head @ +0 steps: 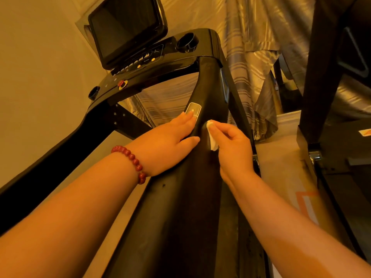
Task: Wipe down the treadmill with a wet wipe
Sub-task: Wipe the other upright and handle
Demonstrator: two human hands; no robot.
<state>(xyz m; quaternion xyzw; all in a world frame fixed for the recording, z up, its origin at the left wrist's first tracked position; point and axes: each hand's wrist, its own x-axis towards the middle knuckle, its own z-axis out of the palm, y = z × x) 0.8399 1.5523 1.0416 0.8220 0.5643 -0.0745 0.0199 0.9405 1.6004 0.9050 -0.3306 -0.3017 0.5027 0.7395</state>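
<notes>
Here, hands: left (170,141) flat, right (232,149) on wipe (212,138)

**Wet wipe meets the treadmill's right handrail**

The black, glossy treadmill (172,69) fills the view. Its broad right handrail (186,207) climbs towards the console, carrying a silver sensor plate (193,109) partway up. Up top, the screen (126,31) is dark, there's a red knob (121,83) on a yellow base, and a round cup holder (187,42) sits at each end. The wet wipe (211,135) is white and scrunched small. The right hand (234,151) pinches it against the rail's right flank, just below that plate.
</notes>
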